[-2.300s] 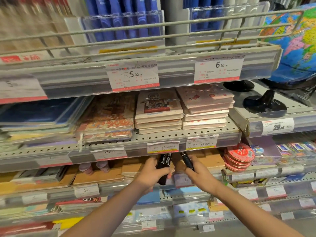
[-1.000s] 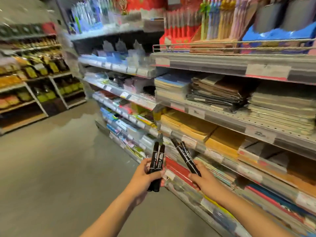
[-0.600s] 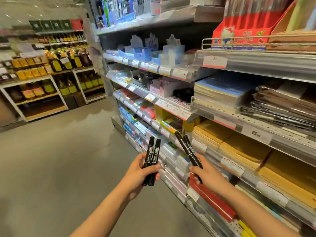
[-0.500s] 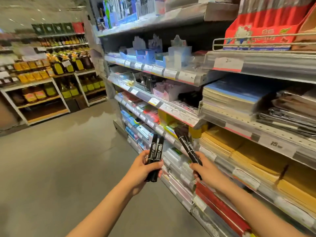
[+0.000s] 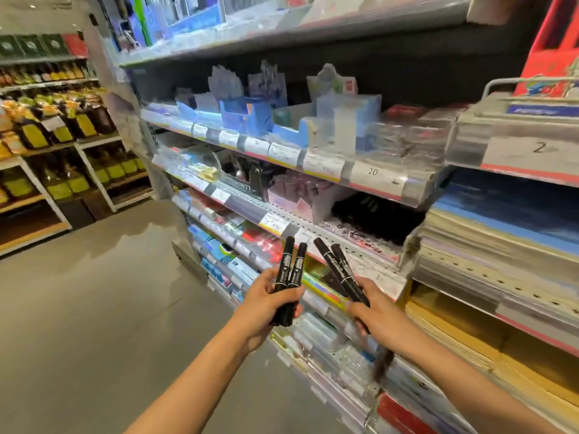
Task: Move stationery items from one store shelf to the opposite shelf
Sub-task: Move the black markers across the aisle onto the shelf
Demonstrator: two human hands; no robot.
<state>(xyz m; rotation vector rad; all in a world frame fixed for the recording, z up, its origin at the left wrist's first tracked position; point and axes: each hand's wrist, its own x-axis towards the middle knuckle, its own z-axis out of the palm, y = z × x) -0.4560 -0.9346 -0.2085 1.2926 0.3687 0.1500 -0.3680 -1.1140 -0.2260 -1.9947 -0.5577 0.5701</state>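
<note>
The left hand (image 5: pixel 266 303) is gripping two black markers (image 5: pixel 289 278), closed around their lower halves so the bottom ends are hiding behind the fingers. The right hand (image 5: pixel 374 311) is closing its grip on two more markers (image 5: pixel 340 270), tilted left, their lower ends lost behind the palm. Both pairs are hanging in front of the shelf (image 5: pixel 329 233) on the right. Print on the barrels is too small to read. Shelf goods and price tags (image 5: pixel 372 177) are blurring; lower rows are smearing badly.

Four black markers (image 5: pixel 289 270), two gripped upright-tilted in each hand.
</note>
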